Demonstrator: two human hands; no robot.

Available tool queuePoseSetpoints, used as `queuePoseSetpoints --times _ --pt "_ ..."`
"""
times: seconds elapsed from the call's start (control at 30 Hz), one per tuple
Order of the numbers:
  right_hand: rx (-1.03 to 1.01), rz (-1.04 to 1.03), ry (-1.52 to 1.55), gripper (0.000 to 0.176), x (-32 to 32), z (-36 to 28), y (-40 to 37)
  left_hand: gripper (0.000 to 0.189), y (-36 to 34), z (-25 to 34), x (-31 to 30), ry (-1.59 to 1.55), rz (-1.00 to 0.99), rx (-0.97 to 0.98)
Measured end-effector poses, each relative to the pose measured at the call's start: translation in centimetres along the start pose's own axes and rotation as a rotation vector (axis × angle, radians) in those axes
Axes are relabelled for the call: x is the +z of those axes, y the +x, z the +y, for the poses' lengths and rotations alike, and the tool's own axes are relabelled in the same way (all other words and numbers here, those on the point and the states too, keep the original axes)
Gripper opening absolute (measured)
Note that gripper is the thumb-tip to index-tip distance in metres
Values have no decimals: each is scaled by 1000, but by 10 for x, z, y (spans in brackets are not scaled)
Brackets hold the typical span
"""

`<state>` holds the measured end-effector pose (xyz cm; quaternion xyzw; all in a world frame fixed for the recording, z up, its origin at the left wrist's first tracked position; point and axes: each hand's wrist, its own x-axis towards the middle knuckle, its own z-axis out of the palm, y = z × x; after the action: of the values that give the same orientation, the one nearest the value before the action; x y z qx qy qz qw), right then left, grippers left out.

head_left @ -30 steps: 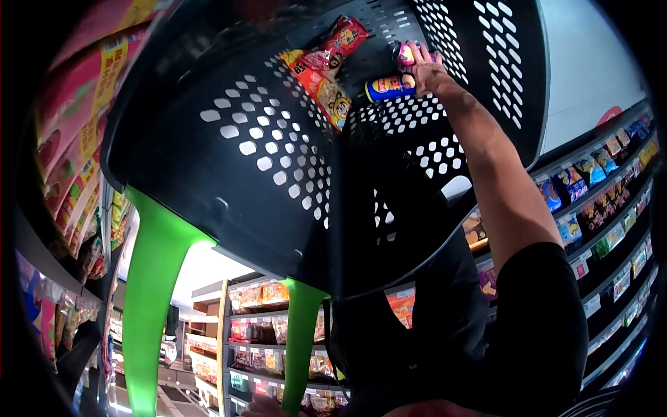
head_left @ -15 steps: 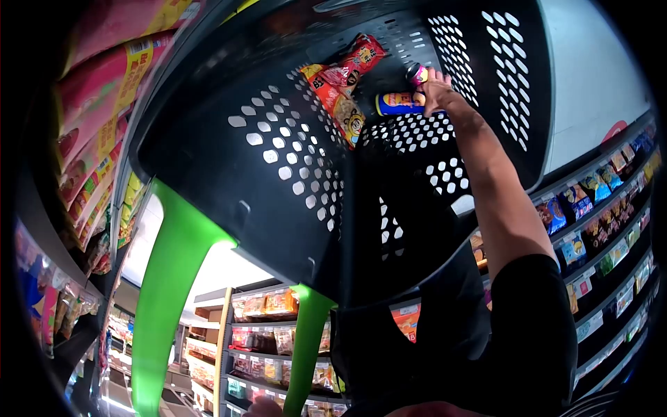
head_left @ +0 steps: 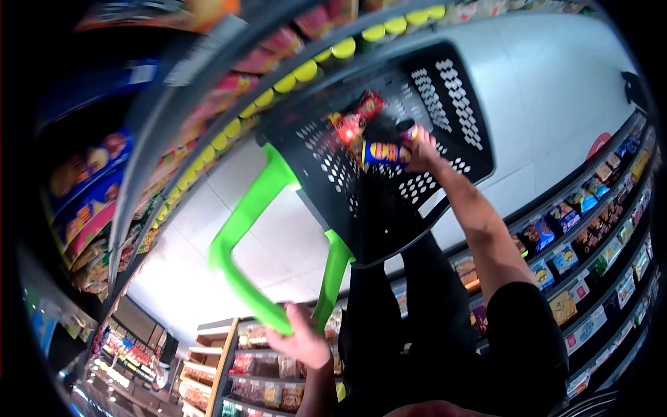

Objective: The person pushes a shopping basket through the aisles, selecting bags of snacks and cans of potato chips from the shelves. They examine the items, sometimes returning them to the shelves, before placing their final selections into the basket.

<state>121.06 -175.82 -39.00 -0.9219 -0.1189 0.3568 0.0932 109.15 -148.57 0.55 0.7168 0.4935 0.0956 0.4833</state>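
Note:
A dark shopping basket with perforated walls stands tilted before me, its green handle swung out to the lower left. My left hand is closed round the lower end of that handle. Inside the basket, my right hand grips a blue chip canister lying sideways. Against the same fingers sits a second, dark-topped canister with pink and purple on it; whether it is gripped too is hard to tell. Red snack bags lie beside the canisters, partly hidden by the blue one.
A shelf edge with yellow round tags curves along the upper left, packed with bagged snacks. More stocked shelves run down the right, with others at the bottom. Pale floor tiles show around the basket.
My left hand has come into view, holding the green handle. The basket appears smaller and farther off, with more of its handle showing. My right hand still has the blue chip canister.

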Motion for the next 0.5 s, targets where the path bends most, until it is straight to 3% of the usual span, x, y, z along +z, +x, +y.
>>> queuePoseSetpoints --times 0.03,0.17,0.27,0.33,0.37,0.4,0.47,0.5 --pt "26 -56 39 81 -30 -10 -19 11 0 1 1 -13 -24 -17" --pt "-122 327 207 79 -73 -25 -111 7 8 -9 2 -170 -89 -61" --pt "-186 383 337 68 -148 -61 -191 8 13 -4 4 -215 -144 -98" --pt "-270 456 396 70 -194 -90 -246 26 13 2 -5 -305 -349 -79" --pt "-290 463 386 71 -206 -100 -269 26 7 16 -10 -336 -344 -63" --pt "-309 460 379 73 -216 -109 -288 39 0 26 -17 -23 -153 346" --pt "-337 444 428 75 -251 -141 -338 53 -22 31 -40 304 70 723" --pt "-349 428 490 77 -265 -158 -359 62 -31 30 -49 94 -224 682"
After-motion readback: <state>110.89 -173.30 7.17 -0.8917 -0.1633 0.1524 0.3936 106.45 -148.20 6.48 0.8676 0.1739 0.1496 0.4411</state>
